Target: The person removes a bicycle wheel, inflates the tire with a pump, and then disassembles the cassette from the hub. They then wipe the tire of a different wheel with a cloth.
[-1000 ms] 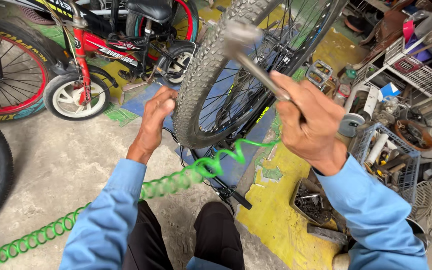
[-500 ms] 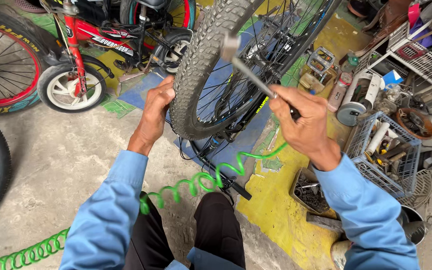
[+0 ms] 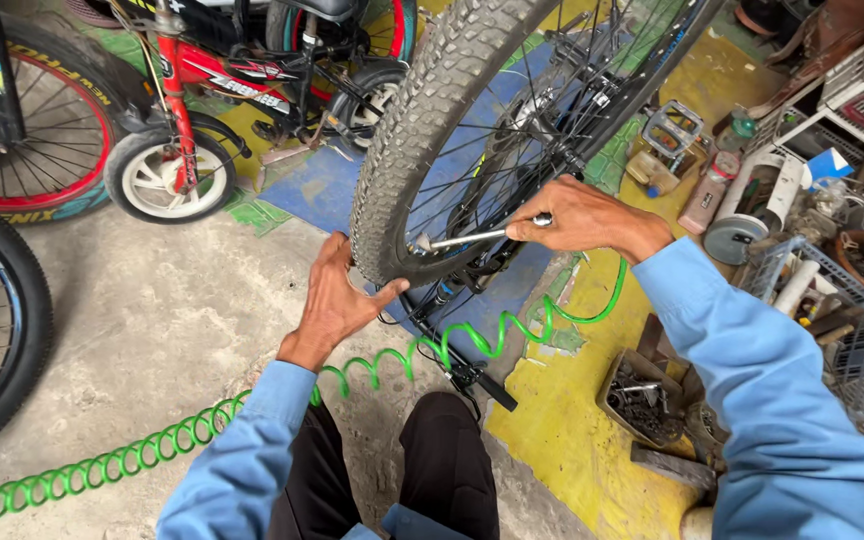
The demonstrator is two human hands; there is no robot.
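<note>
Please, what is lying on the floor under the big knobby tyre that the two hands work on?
Under the knobby tyre lie a blue floor patch and a green coiled hose. The left hand and the tyre itself cover part of the floor, so anything there cannot be seen.

Knobby tyre [image 3: 422, 130] top cut off
</note>
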